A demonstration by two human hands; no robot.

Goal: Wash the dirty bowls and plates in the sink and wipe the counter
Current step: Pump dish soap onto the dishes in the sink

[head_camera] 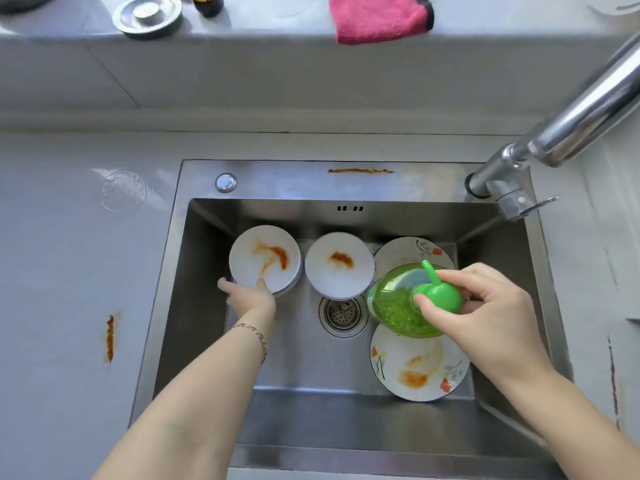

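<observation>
Though smeared with orange sauce and not yet soaped, gathered close round the drain (pixel 343 315) on the floor of the sink (pixel 294 178): left bowl (pixel 265 259) beyond and left of the drain, middle bowl (pixel 339 265) straight beyond it, far plate (pixel 412 249) beyond and right, near plate (pixel 419 365) right and nearer

Left bowl grasped at its near rim by the left hand (pixel 247 296), thumb over the lip and fingers below, probably to steady or tip it for soap

Right of the drain, above the gap between the two plates: green soap bottle (pixel 401 306), held at the pump head by the right hand (pixel 485 306), fingers curled round the top, spout aimed beyond the drain; hard to tell whether resting on a plate or lifted

Little slack at the edges: left bowl near the sink's left wall, near plate hard by the near wall, far plate tucked towards the far right corner. Bare floor only near and left of the drain, under the left forearm

Further right of and beyond the drain, tap (pixel 571 112) slanting overhead, worth minding when lifting dishes

Far left of the drain, an orange streak (pixel 110 337) on the counter (pixel 69 271); far beyond, a pink cloth (pixel 381 17) on the ledge, handy for wiping later
</observation>
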